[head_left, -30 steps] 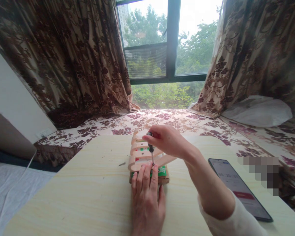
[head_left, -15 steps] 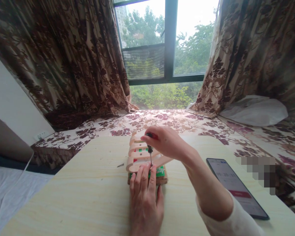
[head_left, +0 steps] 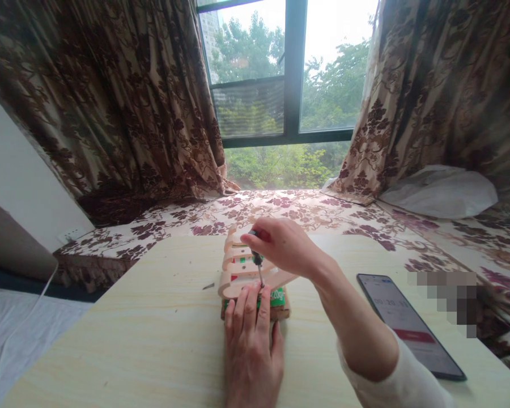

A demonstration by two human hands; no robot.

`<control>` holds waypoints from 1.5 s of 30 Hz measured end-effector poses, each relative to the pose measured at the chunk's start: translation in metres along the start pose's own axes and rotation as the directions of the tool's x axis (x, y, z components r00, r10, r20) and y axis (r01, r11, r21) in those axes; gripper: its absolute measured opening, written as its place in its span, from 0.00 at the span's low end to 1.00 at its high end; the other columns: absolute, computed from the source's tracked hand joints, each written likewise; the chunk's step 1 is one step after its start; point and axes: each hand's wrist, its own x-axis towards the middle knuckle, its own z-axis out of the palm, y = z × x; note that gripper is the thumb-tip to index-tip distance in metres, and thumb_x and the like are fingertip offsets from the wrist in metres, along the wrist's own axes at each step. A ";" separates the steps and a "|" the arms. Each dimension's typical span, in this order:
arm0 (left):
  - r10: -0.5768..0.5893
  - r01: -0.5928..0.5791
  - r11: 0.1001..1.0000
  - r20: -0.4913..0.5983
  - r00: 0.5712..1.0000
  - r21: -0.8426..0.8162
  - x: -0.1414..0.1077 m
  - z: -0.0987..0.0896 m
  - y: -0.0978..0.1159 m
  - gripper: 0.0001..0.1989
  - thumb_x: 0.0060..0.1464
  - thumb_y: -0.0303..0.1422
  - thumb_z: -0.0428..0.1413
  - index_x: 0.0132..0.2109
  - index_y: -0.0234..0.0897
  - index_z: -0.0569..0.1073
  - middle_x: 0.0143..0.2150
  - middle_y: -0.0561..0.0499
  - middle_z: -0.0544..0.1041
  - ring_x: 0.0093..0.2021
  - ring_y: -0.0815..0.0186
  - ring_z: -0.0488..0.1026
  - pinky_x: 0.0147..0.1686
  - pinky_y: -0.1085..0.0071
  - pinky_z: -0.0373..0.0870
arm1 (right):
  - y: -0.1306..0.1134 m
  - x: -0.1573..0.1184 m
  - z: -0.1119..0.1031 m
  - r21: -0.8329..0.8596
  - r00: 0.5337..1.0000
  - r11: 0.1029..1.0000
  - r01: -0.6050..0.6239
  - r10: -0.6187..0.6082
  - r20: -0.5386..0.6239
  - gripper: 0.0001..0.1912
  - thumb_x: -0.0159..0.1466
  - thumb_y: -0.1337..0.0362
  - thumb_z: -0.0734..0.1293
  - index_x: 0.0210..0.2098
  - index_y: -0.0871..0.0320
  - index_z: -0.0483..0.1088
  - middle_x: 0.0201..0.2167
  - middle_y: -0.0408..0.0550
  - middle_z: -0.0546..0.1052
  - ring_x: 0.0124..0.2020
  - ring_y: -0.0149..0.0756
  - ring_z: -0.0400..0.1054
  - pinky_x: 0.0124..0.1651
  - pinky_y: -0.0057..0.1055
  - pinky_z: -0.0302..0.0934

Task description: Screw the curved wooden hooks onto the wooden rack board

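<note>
My right hand (head_left: pixel 287 245) is closed around the handle of a screwdriver (head_left: pixel 258 259), its shaft slanting down. The tip meets the near part of a pale wooden slatted piece (head_left: pixel 226 282) with rounded ends and small dark dots along its slats. My left hand (head_left: pixel 251 340) lies with fingers stretched forward over the near edge of that piece, the index fingertip beside the screwdriver tip. Whatever is under the tip is too small to make out. Beneath the wood sits a green and brown box (head_left: pixel 278 300) with white print, partly covered by my left hand.
The pale wood-grain table (head_left: pixel 153 328) carries a small dark metal piece (head_left: pixel 208 286) left of the box. A phone (head_left: pixel 410 326) showing a timer lies at the right. Beyond the table is a flower-patterned covered ledge (head_left: pixel 297 207) with a white plastic bag (head_left: pixel 444 192).
My right hand and the screwdriver handle have shifted slightly left, tilting the shaft a little more. My left hand and the wooden piece stay in place.
</note>
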 end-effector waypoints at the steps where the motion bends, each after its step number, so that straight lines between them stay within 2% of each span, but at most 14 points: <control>1: 0.004 -0.004 1.000 0.005 1.000 0.006 0.000 0.000 0.000 0.26 0.55 0.26 0.51 0.61 0.33 0.60 0.60 0.42 0.66 0.63 0.57 0.57 0.62 0.55 0.50 | -0.001 -0.001 -0.001 0.025 0.999 0.999 0.029 -0.029 0.017 0.13 0.63 0.58 0.62 0.27 0.58 0.68 0.21 0.40 0.67 0.23 0.26 0.53 0.27 0.26 0.44; 3: -0.014 0.013 1.000 -0.012 1.000 -0.018 0.000 0.000 0.000 0.25 0.55 0.27 0.51 0.61 0.33 0.61 0.60 0.43 0.67 0.63 0.58 0.58 0.63 0.55 0.50 | -0.004 -0.004 -0.004 0.085 0.994 0.993 0.088 -0.093 0.056 0.09 0.63 0.61 0.61 0.33 0.57 0.71 0.24 0.40 0.70 0.25 0.26 0.56 0.29 0.26 0.45; 5: -0.046 0.044 0.997 -0.038 0.998 -0.059 0.000 0.000 0.001 0.24 0.56 0.29 0.51 0.60 0.35 0.62 0.59 0.44 0.68 0.62 0.58 0.59 0.62 0.56 0.50 | -0.006 -0.006 -0.006 0.105 0.989 0.988 0.113 -0.122 0.082 0.08 0.63 0.62 0.62 0.33 0.56 0.72 0.24 0.40 0.71 0.25 0.26 0.57 0.29 0.25 0.46; 12: -0.041 0.039 0.998 -0.031 0.999 -0.055 0.002 0.001 0.002 0.24 0.56 0.29 0.51 0.60 0.35 0.62 0.59 0.44 0.68 0.62 0.58 0.59 0.62 0.57 0.51 | -0.001 -0.002 -0.001 -0.034 0.999 0.999 0.040 -0.039 0.008 0.12 0.62 0.57 0.64 0.27 0.58 0.69 0.19 0.39 0.65 0.22 0.26 0.51 0.27 0.27 0.42; 19: -0.010 0.009 1.000 -0.019 1.000 -0.022 0.003 0.000 0.001 0.25 0.55 0.27 0.51 0.60 0.32 0.61 0.59 0.41 0.68 0.63 0.58 0.57 0.62 0.56 0.50 | -0.012 -0.010 -0.009 0.104 0.977 0.985 0.141 -0.156 0.149 0.10 0.64 0.60 0.62 0.32 0.57 0.71 0.23 0.40 0.69 0.24 0.25 0.54 0.28 0.26 0.44; 22: -0.016 0.015 0.999 -0.023 1.000 -0.038 0.003 0.000 0.000 0.25 0.55 0.28 0.52 0.60 0.33 0.62 0.59 0.42 0.68 0.63 0.58 0.58 0.62 0.57 0.50 | -0.005 -0.006 -0.008 0.083 0.989 0.991 0.104 -0.111 0.097 0.11 0.64 0.60 0.61 0.29 0.58 0.69 0.21 0.40 0.67 0.23 0.25 0.53 0.27 0.26 0.44; 27: -0.043 0.041 0.997 -0.028 0.999 -0.069 0.002 0.000 0.001 0.24 0.56 0.30 0.52 0.60 0.35 0.63 0.58 0.43 0.68 0.62 0.58 0.59 0.62 0.58 0.50 | 0.005 -0.001 -0.005 -0.043 0.999 0.998 -0.042 0.043 0.020 0.16 0.62 0.55 0.63 0.23 0.58 0.63 0.19 0.40 0.64 0.23 0.27 0.51 0.27 0.27 0.42; 29: -0.046 0.043 0.997 -0.040 0.998 -0.070 0.002 0.000 0.002 0.24 0.56 0.30 0.51 0.60 0.34 0.62 0.58 0.42 0.69 0.62 0.58 0.59 0.62 0.57 0.50 | 0.002 -0.003 -0.006 -0.035 0.999 0.999 -0.023 0.024 0.036 0.13 0.63 0.57 0.62 0.26 0.58 0.66 0.21 0.41 0.67 0.23 0.27 0.53 0.27 0.27 0.43; 32: -0.028 0.027 0.999 -0.028 0.999 -0.033 0.000 0.001 0.001 0.25 0.56 0.28 0.51 0.61 0.34 0.61 0.59 0.41 0.68 0.62 0.57 0.58 0.62 0.56 0.50 | -0.005 -0.007 -0.007 0.055 0.992 0.995 0.089 -0.094 0.087 0.08 0.64 0.61 0.61 0.32 0.57 0.70 0.25 0.41 0.71 0.25 0.27 0.57 0.29 0.26 0.45; 34: -0.024 0.024 1.000 -0.001 1.000 0.017 -0.001 0.001 0.000 0.27 0.54 0.26 0.52 0.61 0.34 0.60 0.60 0.40 0.65 0.63 0.55 0.57 0.62 0.54 0.50 | -0.008 -0.008 -0.005 0.072 0.987 0.990 0.123 -0.129 0.090 0.08 0.63 0.61 0.62 0.33 0.56 0.71 0.25 0.41 0.71 0.25 0.26 0.57 0.29 0.26 0.45; 41: -0.027 0.025 0.997 0.029 0.999 0.076 -0.003 -0.001 -0.002 0.30 0.53 0.24 0.52 0.63 0.37 0.58 0.62 0.40 0.60 0.64 0.54 0.53 0.61 0.52 0.52 | -0.002 -0.003 0.001 -0.108 1.000 0.994 -0.017 0.019 0.012 0.12 0.63 0.57 0.62 0.30 0.58 0.69 0.21 0.42 0.68 0.23 0.28 0.53 0.27 0.28 0.43; 45: -0.030 0.028 0.997 0.032 0.999 0.071 -0.004 0.000 -0.002 0.29 0.53 0.24 0.52 0.63 0.37 0.58 0.62 0.40 0.60 0.64 0.53 0.54 0.61 0.51 0.51 | -0.009 -0.008 -0.005 -0.026 0.996 0.999 0.045 -0.043 0.080 0.11 0.65 0.58 0.60 0.35 0.56 0.71 0.26 0.43 0.73 0.27 0.29 0.60 0.30 0.27 0.46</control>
